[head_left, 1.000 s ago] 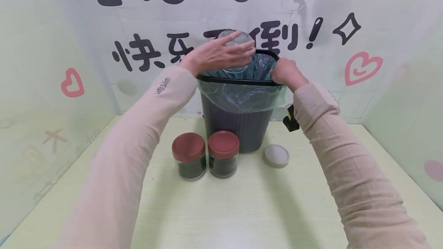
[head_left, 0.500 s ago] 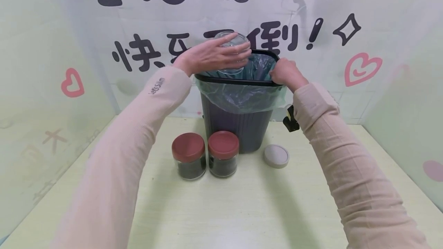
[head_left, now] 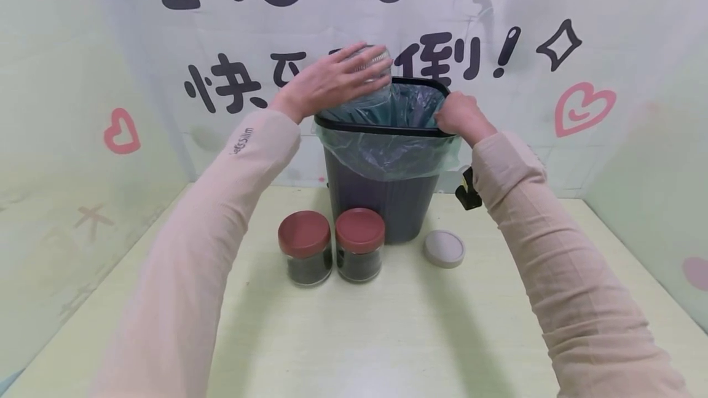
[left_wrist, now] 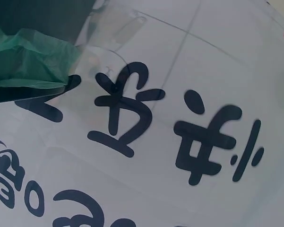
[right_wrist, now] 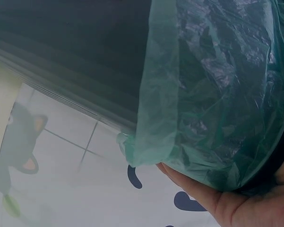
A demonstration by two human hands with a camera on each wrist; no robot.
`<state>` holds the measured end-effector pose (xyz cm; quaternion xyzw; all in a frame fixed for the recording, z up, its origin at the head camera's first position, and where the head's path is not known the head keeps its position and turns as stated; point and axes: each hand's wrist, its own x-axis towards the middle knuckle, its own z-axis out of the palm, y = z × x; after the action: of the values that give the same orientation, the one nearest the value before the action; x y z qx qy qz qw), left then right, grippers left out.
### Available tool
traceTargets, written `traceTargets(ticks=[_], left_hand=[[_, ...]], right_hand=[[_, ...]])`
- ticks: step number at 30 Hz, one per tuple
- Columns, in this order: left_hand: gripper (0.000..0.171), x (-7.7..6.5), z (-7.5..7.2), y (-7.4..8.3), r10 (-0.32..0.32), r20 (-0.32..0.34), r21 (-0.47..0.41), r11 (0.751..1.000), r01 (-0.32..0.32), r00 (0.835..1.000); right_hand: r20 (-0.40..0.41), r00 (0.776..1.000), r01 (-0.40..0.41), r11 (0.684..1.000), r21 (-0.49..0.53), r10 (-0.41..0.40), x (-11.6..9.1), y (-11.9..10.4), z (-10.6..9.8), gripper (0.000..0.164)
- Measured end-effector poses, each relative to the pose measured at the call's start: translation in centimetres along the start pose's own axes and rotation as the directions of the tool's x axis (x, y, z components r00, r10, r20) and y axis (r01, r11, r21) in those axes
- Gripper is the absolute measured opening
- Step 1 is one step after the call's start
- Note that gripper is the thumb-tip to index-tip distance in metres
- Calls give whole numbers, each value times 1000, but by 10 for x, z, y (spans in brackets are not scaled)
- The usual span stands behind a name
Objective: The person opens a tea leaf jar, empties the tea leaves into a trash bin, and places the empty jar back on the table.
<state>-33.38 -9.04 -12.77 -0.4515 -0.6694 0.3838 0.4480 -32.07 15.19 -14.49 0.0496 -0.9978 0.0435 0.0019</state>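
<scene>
In the head view a clear glass jar [head_left: 380,96] is held over the trash can [head_left: 387,201] by my left hand [head_left: 337,80]. The fingers wrap round its side and hide much of the glass; a ribbed edge shows at its upper end. A translucent green bag [head_left: 381,155] lines the can and folds over its black rim [head_left: 387,129]. At the can's right corner my right hand [head_left: 461,117] grips rim and bag. The right wrist view shows the thumb [right_wrist: 193,189] lying along the outside of the folded bag [right_wrist: 160,94].
Two jars with red lids, a left one [head_left: 305,244] and a right one [head_left: 359,244] with dark contents, stand before the can. A pale grey round lid [head_left: 444,249] lies to their right on the table [head_left: 354,330]. Behind is a printed wall cloth [head_left: 232,23].
My left hand has shifted slightly left and up, turning the jar so that a ribbed edge shows where its round end showed before. The right hand keeps its grip on the rim.
</scene>
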Motion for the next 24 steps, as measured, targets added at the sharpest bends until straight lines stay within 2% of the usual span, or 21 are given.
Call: traceTargets(ticks=[2,4,6,8,10,11,14,16,18,20,22,24], left_hand=[[59,2,-2,0,-76,16,-77,994,77,997],[57,3,-3,0,-175,20,-148,973,176,984],[54,6,-4,0,-286,18,-216,934,283,958],[51,7,-6,0,-402,33,-318,864,391,915],[52,8,-7,0,-508,71,-445,754,484,858],[55,8,-8,0,-552,112,-499,688,527,826],[70,8,-11,0,-653,261,-621,451,641,711],[76,7,-13,1,-697,347,-652,302,695,628],[80,6,-15,2,-727,421,-675,149,723,543],[81,5,-17,3,-752,468,-685,23,728,464],[82,3,-19,5,-769,506,-688,-88,720,389],[83,1,-21,5,-772,549,-677,-187,712,320]], right_hand=[[0,1000,9,1000,2,-9,-11,-5,-4,40],[-1,1000,9,1000,14,-9,-17,-7,-5,40],[-6,1000,4,1000,26,-4,-19,-9,-5,39],[-2,1000,-11,999,42,11,-18,-9,-5,40],[2,1000,-26,998,50,26,-18,-9,-5,41],[4,999,-35,998,60,35,-17,-9,-4,41],[5,998,-64,993,99,63,-18,-9,-4,41],[0,997,-72,989,126,73,-18,-10,-3,41],[-8,997,-80,984,158,83,-19,-9,-2,40],[-17,996,-80,981,178,84,-19,-9,-1,40],[-29,996,-82,977,198,89,-20,-8,0,41],[-45,996,-72,978,198,83,-20,-8,0,42]])
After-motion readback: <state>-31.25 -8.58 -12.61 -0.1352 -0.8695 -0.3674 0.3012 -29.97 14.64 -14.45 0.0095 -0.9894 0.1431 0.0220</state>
